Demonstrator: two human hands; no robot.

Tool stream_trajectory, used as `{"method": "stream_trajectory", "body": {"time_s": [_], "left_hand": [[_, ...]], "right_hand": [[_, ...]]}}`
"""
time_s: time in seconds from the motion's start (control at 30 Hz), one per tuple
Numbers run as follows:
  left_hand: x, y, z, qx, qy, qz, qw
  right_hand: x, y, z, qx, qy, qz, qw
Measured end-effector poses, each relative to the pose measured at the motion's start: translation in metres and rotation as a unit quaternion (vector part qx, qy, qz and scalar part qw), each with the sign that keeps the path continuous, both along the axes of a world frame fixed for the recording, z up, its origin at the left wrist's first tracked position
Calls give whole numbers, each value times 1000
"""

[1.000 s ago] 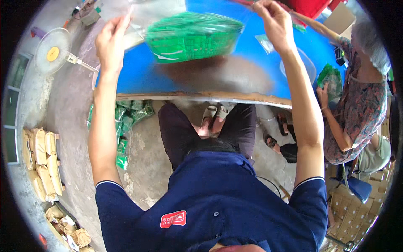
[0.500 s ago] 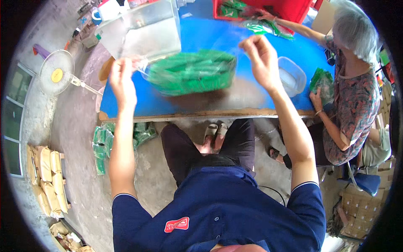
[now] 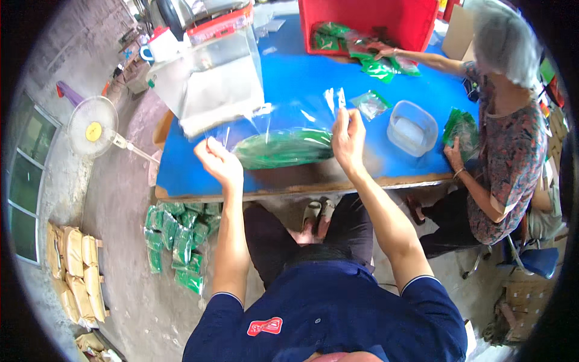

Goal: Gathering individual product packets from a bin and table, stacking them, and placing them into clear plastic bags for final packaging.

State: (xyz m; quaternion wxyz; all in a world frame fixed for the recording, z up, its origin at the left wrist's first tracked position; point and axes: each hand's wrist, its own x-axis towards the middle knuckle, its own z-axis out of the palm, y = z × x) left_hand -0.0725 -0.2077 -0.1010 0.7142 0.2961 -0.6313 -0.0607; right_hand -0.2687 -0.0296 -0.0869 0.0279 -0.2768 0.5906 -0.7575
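Observation:
A clear plastic bag (image 3: 280,123) with green packets (image 3: 283,148) inside hangs just above the blue table, near its front edge. My left hand (image 3: 220,161) pinches the bag's left side, fingers closed. At the right side, my right hand (image 3: 350,137) grips the plastic too, thumb and fingers pressed together. Between both hands the bag's upper part is spread wide and glossy, its edges blurred. Just beyond my right hand lies a small clear and green packet (image 3: 371,105) on the table.
An open translucent tub (image 3: 412,128) stands right of my hands, a large clear bin (image 3: 223,90) to the left. At the right a co-worker (image 3: 506,145) holds a green bundle (image 3: 461,134) and reaches toward a red crate (image 3: 374,24). Green bags (image 3: 181,235) lie on the floor.
Both hands have come closer together and nearer to me, bringing the bag with them. The bag, stretched and blurred earlier, now bunches upward between them. My view has shifted slightly.

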Motion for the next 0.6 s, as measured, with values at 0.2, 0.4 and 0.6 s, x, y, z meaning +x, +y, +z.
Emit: {"method": "stream_trajectory", "body": {"time_s": [0.2, 0.4, 0.6], "left_hand": [[52, 43, -43, 141, 25, -127, 982], [69, 54, -35, 303, -140, -65, 940], [66, 43, -15, 548, -219, -161, 791]], "right_hand": [[37, 57, -42, 26, -104, 64, 992], [38, 64, -59, 209, -52, 28, 976], [27, 71, -42, 390, 98, -1, 916]]}}
